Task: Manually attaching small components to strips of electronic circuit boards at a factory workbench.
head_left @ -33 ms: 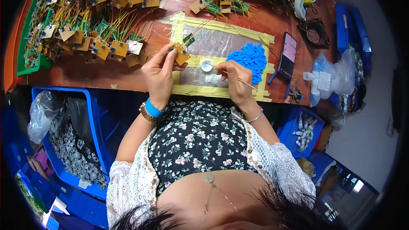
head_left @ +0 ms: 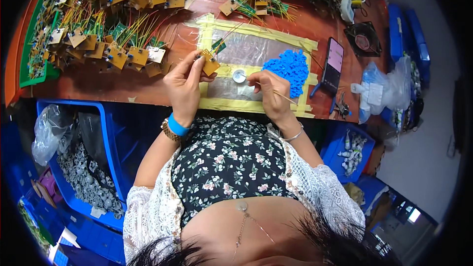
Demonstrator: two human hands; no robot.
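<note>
My left hand pinches a small tan circuit board by its left edge. Thin wires run from it, and a small green board is just beyond it. Between my hands, a small round white cup holds some pale stuff. My right hand is closed around a thin wooden stick, its tip at the cup's right side. A heap of small blue pieces lies just beyond my right hand, on a clear sheet edged with yellow tape.
Many wired circuit boards crowd a green tray on the left. A phone, pliers and a black fan occupy the right. Blue bins with parts stand below the table's front edge.
My right hand has shifted very slightly left with the stick. My left hand and the circuit board look the same.
</note>
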